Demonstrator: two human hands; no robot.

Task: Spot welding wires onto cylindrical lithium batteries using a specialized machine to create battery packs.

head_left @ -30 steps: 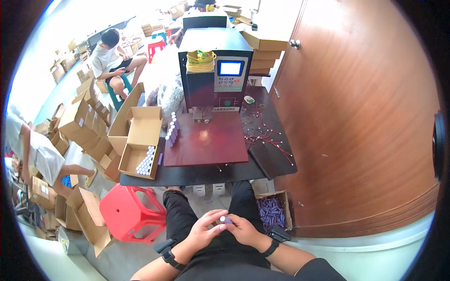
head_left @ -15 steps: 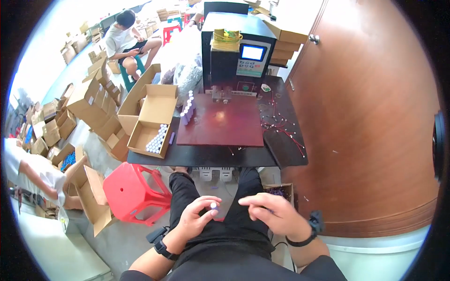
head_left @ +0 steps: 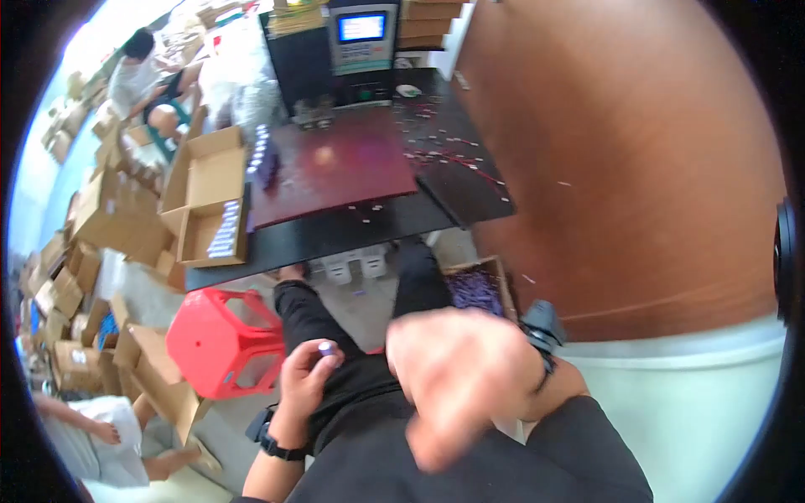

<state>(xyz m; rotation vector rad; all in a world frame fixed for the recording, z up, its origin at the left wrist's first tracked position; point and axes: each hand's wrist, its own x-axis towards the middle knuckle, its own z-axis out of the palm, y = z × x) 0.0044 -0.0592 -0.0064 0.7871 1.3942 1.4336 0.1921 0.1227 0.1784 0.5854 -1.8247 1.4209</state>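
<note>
Over my left thigh, my left hand (head_left: 303,381) has its fingers closed around a small purple cylindrical battery cell (head_left: 326,349) with a pale end facing up. My right hand (head_left: 461,369) is raised over my lap, close to the camera and to the right of the cell. Motion smears its fingers, so whether it holds anything does not show. More upright purple cells (head_left: 262,155) stand in a row along the left side of a dark red board (head_left: 352,168). Beside that board, white-topped cells (head_left: 225,230) fill part of an open cardboard box (head_left: 189,243).
A machine with a lit screen (head_left: 362,28) stands behind the board on the black table (head_left: 310,249). Red wires (head_left: 470,162) lie at the right. A red stool (head_left: 197,344) is by my left leg. Under the table sits a box of purple pieces (head_left: 475,289). Two people are at the left.
My view has swung, so the table appears farther left and higher. My right hand has come up closer to the camera and blurred. My left hand keeps hold of the battery cell.
</note>
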